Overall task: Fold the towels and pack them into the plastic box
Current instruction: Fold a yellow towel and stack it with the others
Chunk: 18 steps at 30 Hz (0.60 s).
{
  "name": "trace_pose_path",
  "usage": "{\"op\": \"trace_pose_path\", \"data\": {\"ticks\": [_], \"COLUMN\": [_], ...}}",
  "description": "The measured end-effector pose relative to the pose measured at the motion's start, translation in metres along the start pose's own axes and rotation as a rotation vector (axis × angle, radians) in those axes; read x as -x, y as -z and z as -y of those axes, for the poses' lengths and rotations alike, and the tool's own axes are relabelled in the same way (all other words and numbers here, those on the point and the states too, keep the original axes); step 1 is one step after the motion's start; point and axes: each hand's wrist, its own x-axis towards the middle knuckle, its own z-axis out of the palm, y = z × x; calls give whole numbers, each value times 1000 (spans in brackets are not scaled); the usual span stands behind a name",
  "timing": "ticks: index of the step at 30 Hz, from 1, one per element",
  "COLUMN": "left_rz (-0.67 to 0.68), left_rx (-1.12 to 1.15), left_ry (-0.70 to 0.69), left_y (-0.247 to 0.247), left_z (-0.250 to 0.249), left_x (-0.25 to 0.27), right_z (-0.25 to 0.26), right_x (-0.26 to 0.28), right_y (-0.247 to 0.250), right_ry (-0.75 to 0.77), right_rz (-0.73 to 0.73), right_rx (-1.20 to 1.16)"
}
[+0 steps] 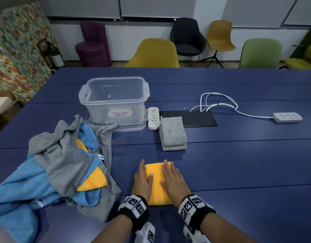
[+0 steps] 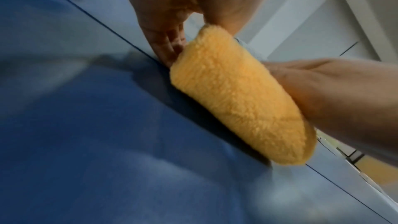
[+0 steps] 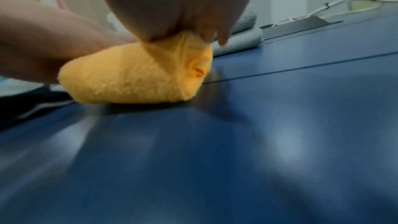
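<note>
Hands flat: left hand [image 1: 142, 183] and right hand [image 1: 173, 181], fingers spread, press the folded yellow towel [image 1: 155, 186] at the table's [image 1: 238, 163] 6 o'clock edge. Plastic box [image 1: 114, 100] sits at 11 o'clock. Lifting one-handed, I judge, could spring the plush folds open.

I am finding no readable text anywhere. The wristbands [image 1: 133, 205] I am wearing are showing only black-and-white square code patterns, no letters. Small white tags [image 1: 100, 156] on the towel pile [image 1: 63, 163] at my 10 o'clock are carrying dark print, too small to read.
</note>
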Motion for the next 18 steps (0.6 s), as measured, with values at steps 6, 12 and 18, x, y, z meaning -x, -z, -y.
{"op": "trace_pose_path", "data": {"ticks": [6, 12, 18], "left_rz": [-48, 30, -109], "left_rx": [225, 235, 274], "left_ry": [142, 5, -9], "left_y": [0, 11, 44], "left_z": [3, 5, 11], "left_x": [-9, -14, -62], "right_z": [-1, 12, 41], "right_x": [-6, -14, -42], "right_y": [8, 20, -4], "right_ry": [100, 84, 116], "right_rz": [304, 242, 103], "right_rx": [107, 102, 159]}}
